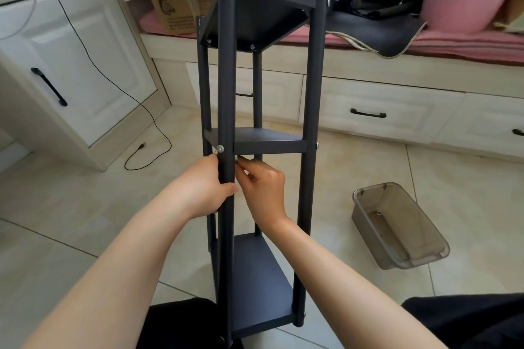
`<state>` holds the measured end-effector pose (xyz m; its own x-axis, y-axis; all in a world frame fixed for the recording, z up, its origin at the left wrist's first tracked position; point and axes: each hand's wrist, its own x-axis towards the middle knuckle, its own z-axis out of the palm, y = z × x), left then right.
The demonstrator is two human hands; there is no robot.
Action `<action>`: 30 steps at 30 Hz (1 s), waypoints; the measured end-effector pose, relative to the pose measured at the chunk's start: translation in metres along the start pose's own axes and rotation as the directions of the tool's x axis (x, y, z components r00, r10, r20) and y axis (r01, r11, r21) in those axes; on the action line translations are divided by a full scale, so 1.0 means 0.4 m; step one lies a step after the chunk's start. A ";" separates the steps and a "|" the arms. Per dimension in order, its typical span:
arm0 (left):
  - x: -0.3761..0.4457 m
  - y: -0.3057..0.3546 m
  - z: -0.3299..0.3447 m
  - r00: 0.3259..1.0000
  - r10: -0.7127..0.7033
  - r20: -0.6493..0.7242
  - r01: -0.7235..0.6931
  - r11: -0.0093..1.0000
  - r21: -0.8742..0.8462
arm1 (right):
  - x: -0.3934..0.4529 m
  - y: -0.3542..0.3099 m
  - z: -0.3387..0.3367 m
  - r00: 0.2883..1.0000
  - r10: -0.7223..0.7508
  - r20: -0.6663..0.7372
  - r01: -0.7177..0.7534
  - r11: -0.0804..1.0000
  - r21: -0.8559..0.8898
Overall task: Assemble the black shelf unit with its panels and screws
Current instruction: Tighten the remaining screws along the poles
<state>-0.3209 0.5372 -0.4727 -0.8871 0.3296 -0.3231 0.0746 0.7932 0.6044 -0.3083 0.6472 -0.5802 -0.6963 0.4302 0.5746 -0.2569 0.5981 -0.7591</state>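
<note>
- Shelf unit (266, 144) stands upright on the tiled floor (85, 207), between the person's knees, filling the middle of the view from top to bottom.
- Four dark posts show: the near left post (226, 79), the near right post (310, 122), and two thinner-looking ones behind, the back left post (204, 88) and the back right post (257, 88).
- Three panels are fixed between the posts: a top panel (255, 22), a middle panel (266, 140) and a bottom panel (261, 286).
- One cardboard box (181, 3) sits on the pink-cushioned bench (368, 65) behind the unit.
- One clear plastic tub (397, 227) lies on the floor to the right, well apart from the unit, with a small item inside that is too small to tell.
- One black cable (119, 85) trails down the white cabinet and across the floor on the left.
- Left hand (204, 187) is closed around the near left post just below the middle panel, thumb over the front.
- Right hand (262, 187) is half curled beside the same post, fingertips (241, 166) pinched together against its inner side under the middle panel; whether they hold anything I cannot tell.
- Silver screw heads show at the joints, one screw (220, 148) just above the left hand.
</note>
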 end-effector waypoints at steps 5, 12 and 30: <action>0.006 -0.003 -0.005 1.000 -0.007 -0.006 0.007 1.000 -0.020 | 0.010 0.008 0.022 0.999 -0.023 -0.034 0.024 0.999 0.023; 0.008 0.002 -0.006 1.000 -0.012 0.000 0.012 1.000 -0.027 | 0.016 0.011 0.032 0.999 -0.023 -0.031 0.024 0.998 0.060; -0.021 0.036 0.006 1.000 -0.025 -0.004 0.025 0.999 0.034 | 0.036 -0.019 -0.169 0.867 0.211 0.451 -0.184 0.977 -0.105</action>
<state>-0.3113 0.5469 -0.4630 -0.8906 0.3074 -0.3352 0.0675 0.8182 0.5709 -0.2710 0.6943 -0.5456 -0.9602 0.1949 0.2001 -0.0528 0.5767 -0.8153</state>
